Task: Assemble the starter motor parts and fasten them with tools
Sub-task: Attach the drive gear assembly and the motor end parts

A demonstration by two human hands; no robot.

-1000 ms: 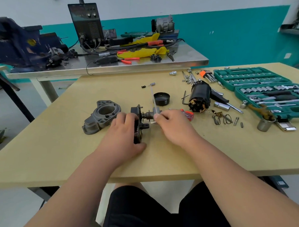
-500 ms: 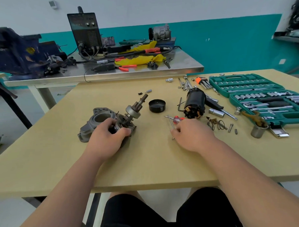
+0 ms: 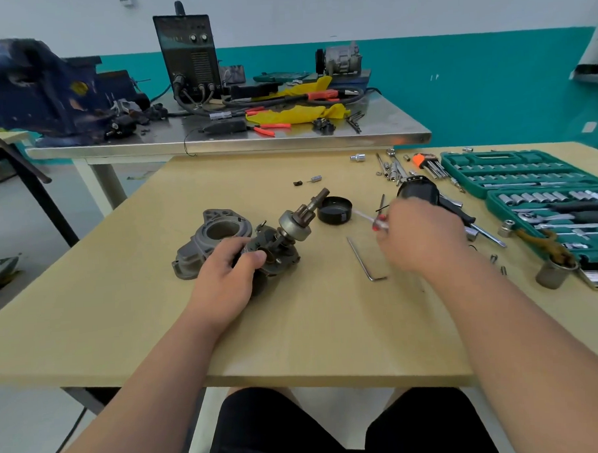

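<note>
The left hand (image 3: pixel 224 277) curls its fingers round the dark metal starter drive assembly with its geared shaft (image 3: pixel 284 233), tilted up and away, its base just beside the grey cast aluminium housing (image 3: pixel 216 240). The right hand (image 3: pixel 424 234), blurred, pinches a small red-handled screwdriver (image 3: pixel 376 221) above the light wooden table (image 3: pixel 295 329). A bent steel hex key (image 3: pixel 367 261) lies between the hands. Bare wood runs from both hands to the near edge; rightward, loose sockets crowd up to the green plastic socket case (image 3: pixel 528 178)
</note>
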